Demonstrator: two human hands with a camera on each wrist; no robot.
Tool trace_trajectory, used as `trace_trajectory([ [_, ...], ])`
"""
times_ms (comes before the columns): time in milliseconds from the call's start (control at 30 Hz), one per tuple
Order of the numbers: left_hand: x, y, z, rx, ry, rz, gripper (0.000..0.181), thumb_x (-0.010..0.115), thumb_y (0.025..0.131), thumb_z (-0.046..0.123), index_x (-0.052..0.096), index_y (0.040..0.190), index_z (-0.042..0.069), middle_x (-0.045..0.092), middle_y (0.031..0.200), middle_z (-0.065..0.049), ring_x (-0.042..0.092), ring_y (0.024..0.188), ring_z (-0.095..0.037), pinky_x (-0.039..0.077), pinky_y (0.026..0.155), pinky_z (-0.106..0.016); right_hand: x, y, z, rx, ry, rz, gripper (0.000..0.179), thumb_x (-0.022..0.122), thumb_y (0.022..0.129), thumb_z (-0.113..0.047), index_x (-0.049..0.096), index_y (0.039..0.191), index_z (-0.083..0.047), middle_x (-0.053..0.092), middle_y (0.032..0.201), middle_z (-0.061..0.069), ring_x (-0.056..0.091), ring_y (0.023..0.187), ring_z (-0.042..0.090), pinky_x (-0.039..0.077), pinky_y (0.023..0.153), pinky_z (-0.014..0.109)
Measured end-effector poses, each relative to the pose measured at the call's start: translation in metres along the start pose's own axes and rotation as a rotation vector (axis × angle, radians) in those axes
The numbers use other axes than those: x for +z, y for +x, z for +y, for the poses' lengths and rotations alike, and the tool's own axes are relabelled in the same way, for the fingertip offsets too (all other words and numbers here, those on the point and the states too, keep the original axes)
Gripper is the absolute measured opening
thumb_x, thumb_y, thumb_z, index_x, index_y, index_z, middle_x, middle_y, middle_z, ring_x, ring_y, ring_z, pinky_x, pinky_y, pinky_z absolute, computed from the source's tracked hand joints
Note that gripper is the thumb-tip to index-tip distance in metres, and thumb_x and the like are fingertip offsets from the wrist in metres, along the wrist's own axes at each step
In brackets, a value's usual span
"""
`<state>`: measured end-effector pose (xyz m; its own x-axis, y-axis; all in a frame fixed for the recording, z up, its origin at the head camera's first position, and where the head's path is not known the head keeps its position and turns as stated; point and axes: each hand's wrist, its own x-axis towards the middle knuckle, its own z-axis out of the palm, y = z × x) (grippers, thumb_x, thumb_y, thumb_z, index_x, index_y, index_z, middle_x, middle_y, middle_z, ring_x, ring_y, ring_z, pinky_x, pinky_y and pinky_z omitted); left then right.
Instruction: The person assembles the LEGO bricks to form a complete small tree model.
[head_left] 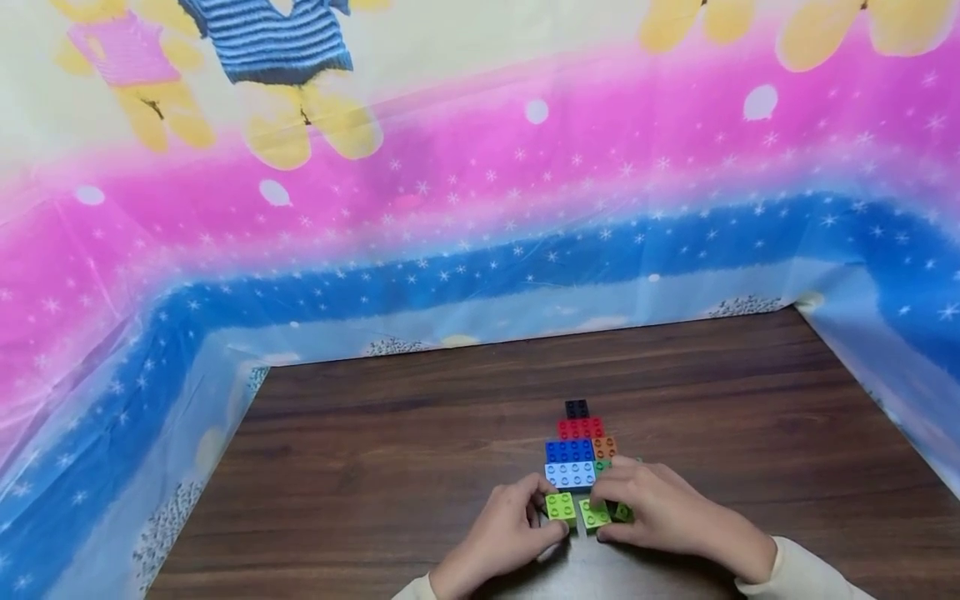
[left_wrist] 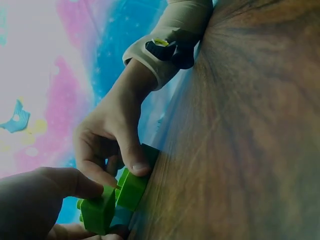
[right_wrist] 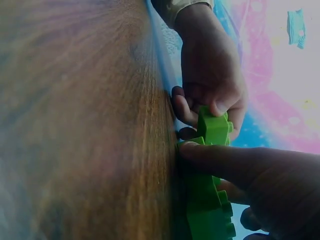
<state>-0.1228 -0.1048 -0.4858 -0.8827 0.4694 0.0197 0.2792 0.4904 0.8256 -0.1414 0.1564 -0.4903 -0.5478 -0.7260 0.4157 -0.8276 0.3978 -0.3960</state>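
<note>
Between the thumb and fingers of my left hand [head_left: 504, 523] is a lime green toy brick [head_left: 560, 507]. The left wrist view shows its side [left_wrist: 100, 212] with the thumb on it. My right hand [head_left: 660, 507] grips a second lime green brick [head_left: 594, 517], its thumb low on the near side in the right wrist view. A narrow gap separates the two bricks in the head view. Partly under the right hand lies another lime green brick [head_left: 623, 512]. Just beyond the left hand is a light blue brick [head_left: 570, 475]; a green brick [head_left: 602, 468] beside it is mostly hidden.
Farther back, flat bricks continue in rows: blue [head_left: 568, 452], orange [head_left: 604, 447], red [head_left: 580, 428] and black [head_left: 577, 408]. They lie on a dark wooden table [head_left: 405, 450]. A patterned cloth [head_left: 450, 242] hangs along the table's back and sides.
</note>
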Motion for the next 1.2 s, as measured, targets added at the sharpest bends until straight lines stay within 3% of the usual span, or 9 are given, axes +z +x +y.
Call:
trace_trajectory([
  [167,0.003,0.000,0.001,-0.003,-0.067,0.009,0.024,0.080,0.089,0.015,0.073,0.111,0.009,0.060,0.076,0.012,0.050,0.060,0.002,0.042,0.052,-0.016,0.000,0.002,0.001,0.045,0.055,0.062,0.020,0.088,0.089,-0.026,0.074,0.102,-0.027,0.070,0.100,-0.018,0.062,0.090,0.002,0.058,0.071,0.024],
  [300,0.005,0.004,0.005,-0.010,-0.177,0.051,0.024,0.078,0.089,0.012,0.073,0.110,0.004,0.060,0.076,0.009,0.052,0.061,0.000,0.042,0.054,-0.015,-0.003,0.003,0.003,0.127,0.141,0.145,0.020,0.086,0.091,-0.024,0.071,0.104,-0.028,0.069,0.101,-0.018,0.065,0.092,0.003,0.060,0.077,0.033],
  [433,0.009,0.004,0.008,-0.040,-0.305,0.039,0.022,0.078,0.089,0.009,0.072,0.108,0.000,0.061,0.077,0.006,0.053,0.062,-0.001,0.042,0.054,-0.014,-0.005,0.003,0.001,0.198,0.290,0.214,0.021,0.086,0.091,-0.018,0.071,0.102,-0.027,0.065,0.086,-0.010,0.055,0.072,0.001,0.052,0.061,0.025],
  [567,0.014,0.002,0.007,-0.068,-0.399,0.004,0.024,0.078,0.089,0.007,0.072,0.109,-0.002,0.061,0.077,0.005,0.052,0.061,-0.001,0.042,0.053,-0.014,-0.005,0.004,-0.005,0.235,0.414,0.244,0.022,0.085,0.091,-0.013,0.072,0.102,-0.025,0.052,0.070,-0.003,0.037,0.060,-0.002,0.038,0.050,0.019],
  [800,0.017,0.001,-0.002,-0.089,-0.514,-0.026,0.027,0.076,0.094,0.010,0.069,0.115,-0.004,0.068,0.083,0.003,0.053,0.056,-0.004,0.042,0.046,-0.015,0.004,0.007,-0.009,0.178,0.533,0.221,0.021,0.084,0.091,-0.010,0.072,0.105,-0.020,0.065,0.081,-0.005,0.056,0.064,0.002,0.050,0.049,0.023],
  [1033,0.018,0.001,-0.002,-0.111,-0.585,-0.052,0.028,0.072,0.099,0.010,0.066,0.122,-0.005,0.071,0.084,0.000,0.059,0.057,-0.007,0.046,0.049,-0.016,0.005,0.006,-0.007,0.193,0.534,0.196,0.016,0.078,0.097,-0.008,0.073,0.107,-0.020,0.072,0.095,-0.005,0.068,0.078,0.008,0.060,0.063,0.029],
  [1200,0.018,0.001,-0.001,-0.114,-0.586,-0.056,0.028,0.070,0.101,0.010,0.065,0.123,-0.005,0.068,0.084,0.000,0.060,0.061,-0.008,0.044,0.049,-0.016,0.004,0.005,-0.007,0.212,0.570,0.176,0.011,0.076,0.099,-0.010,0.074,0.107,-0.017,0.075,0.099,-0.002,0.073,0.084,0.010,0.064,0.070,0.032],
])
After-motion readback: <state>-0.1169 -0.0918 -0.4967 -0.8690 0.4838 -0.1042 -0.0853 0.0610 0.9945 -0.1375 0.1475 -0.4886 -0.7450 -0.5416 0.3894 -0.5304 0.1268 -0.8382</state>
